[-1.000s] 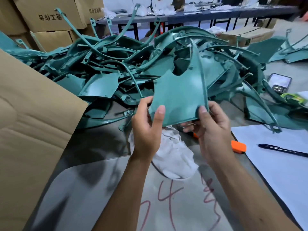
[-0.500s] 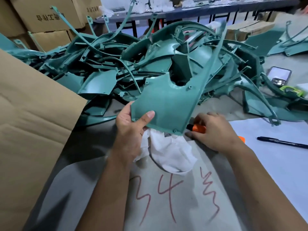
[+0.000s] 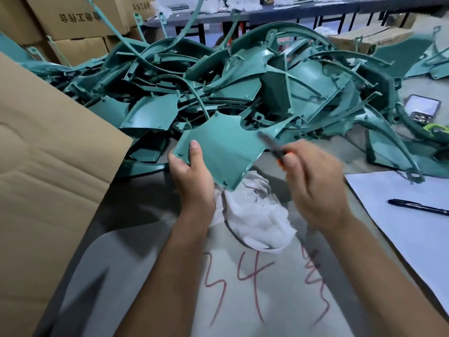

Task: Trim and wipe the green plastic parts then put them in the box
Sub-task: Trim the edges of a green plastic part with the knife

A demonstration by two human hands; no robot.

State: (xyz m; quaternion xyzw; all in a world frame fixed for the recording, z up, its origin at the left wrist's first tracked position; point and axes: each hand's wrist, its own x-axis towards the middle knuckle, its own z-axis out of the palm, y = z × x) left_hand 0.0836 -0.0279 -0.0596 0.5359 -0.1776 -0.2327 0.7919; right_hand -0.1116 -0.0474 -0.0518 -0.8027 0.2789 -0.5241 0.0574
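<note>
My left hand [image 3: 192, 176] grips a flat green plastic part [image 3: 223, 149] by its lower left corner, thumb on its face, above the table. My right hand [image 3: 313, 181] holds an orange-handled trimming knife [image 3: 274, 148], blurred, with its dark blade at the part's right edge. A crumpled white cloth [image 3: 257, 215] lies on the table under both hands. Behind them rises a big heap of green plastic parts [image 3: 243, 76]. The open cardboard box [image 3: 48, 166] stands at the left, its flap toward me.
A white sheet [image 3: 401, 227] with a black pen [image 3: 418, 207] lies at the right. A phone [image 3: 424, 108] sits beyond it near a yellow-green item [image 3: 436, 128]. Cardboard boxes [image 3: 80, 18] are stacked at the back left. A grey board with red writing [image 3: 243, 288] lies in front.
My right hand picked the orange knife up from the table and brought it to the part's right edge. My left hand lowered and tilted the part flatter.
</note>
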